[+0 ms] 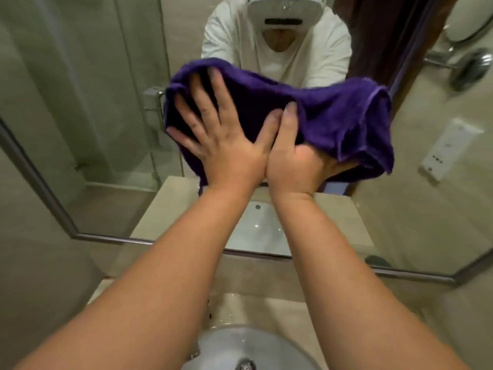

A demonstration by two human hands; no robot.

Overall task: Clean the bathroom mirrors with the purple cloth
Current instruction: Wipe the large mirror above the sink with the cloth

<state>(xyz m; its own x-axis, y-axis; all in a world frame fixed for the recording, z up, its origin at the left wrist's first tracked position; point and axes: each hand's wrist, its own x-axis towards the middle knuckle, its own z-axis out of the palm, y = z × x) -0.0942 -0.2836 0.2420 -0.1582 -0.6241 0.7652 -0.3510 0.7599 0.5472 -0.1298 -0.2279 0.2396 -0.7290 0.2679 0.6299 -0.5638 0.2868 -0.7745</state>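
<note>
A purple cloth [341, 116] is spread against the large wall mirror [93, 129] in front of me. My left hand [218, 137] lies flat on the cloth's left part with its fingers spread, pressing it to the glass. My right hand [296, 158] is beside it, thumb on top and fingers curled under the cloth's lower edge, gripping a bunched fold. The cloth's right half hangs in loose folds. Both wrists nearly touch.
A white washbasin [240, 348] with a wet stone counter [266, 308] sits below my arms. The mirror's metal frame [266, 253] runs along its lower edge. A round wall-mounted mirror [469, 20] on a chrome arm is at upper right. The mirror reflects a glass shower screen and a person in white.
</note>
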